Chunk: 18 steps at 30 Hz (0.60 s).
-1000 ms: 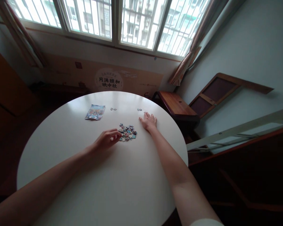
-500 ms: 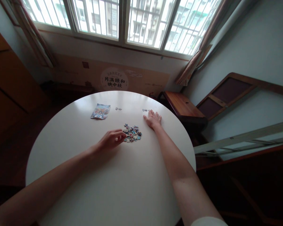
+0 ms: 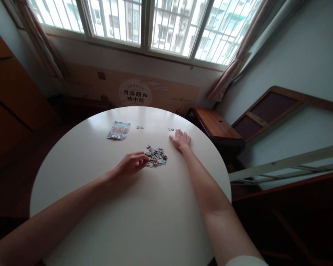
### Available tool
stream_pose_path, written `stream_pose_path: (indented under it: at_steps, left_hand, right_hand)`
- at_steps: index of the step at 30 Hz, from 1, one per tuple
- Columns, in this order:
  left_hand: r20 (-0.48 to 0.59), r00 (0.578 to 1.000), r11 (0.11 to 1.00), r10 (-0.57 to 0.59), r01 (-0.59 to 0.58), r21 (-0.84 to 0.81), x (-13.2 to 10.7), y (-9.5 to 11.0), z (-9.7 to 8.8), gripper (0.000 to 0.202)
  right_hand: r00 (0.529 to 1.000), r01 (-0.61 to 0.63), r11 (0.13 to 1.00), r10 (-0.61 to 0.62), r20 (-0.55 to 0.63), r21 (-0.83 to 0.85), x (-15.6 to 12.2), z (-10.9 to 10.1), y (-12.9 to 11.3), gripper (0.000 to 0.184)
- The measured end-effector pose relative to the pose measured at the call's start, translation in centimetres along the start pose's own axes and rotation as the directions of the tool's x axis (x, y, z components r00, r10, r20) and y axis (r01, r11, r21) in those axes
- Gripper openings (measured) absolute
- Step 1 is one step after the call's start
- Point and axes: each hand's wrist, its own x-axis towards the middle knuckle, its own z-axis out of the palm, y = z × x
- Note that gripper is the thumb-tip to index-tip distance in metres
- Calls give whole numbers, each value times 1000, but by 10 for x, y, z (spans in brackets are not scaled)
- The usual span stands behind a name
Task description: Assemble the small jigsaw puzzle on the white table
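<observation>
A small heap of coloured jigsaw pieces (image 3: 156, 156) lies near the middle of the round white table (image 3: 127, 214). My left hand (image 3: 131, 163) rests just left of the heap, its fingers curled together and their tips touching the nearest pieces; what they pinch, if anything, is too small to make out. My right hand (image 3: 180, 140) lies flat on the table to the right of the heap, fingers stretched out, holding nothing. A few joined pieces (image 3: 171, 129) sit just beyond its fingertips. Another small cluster of pieces (image 3: 140, 128) lies further left.
A colourful picture card (image 3: 118, 130) lies on the far left part of the table. Behind the table stand a cardboard panel with printed characters (image 3: 135, 93), a wooden bench (image 3: 215, 125) and a leaning wooden frame (image 3: 266, 107). Barred windows (image 3: 144, 22) fill the back wall.
The camera view shifted slightly between one second ago and now, so everything sits a little further right. Both hands keep their places by the heap.
</observation>
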Motion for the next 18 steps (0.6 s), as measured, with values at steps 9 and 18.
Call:
stream_pose_path:
  at_steps: [9, 18]
  left_hand:
    - [-16, 1000, 1000, 9, -9, -18, 0, 3, -2, 16]
    - [-163, 950, 945, -268, 292, 148, 3, 2, -6, 16]
  right_hand:
    - [930, 23, 996, 11, -367, 89, -24, -7, 1, 38]
    - [983, 156, 809, -71, -168, 566, -58, -19, -7, 25]
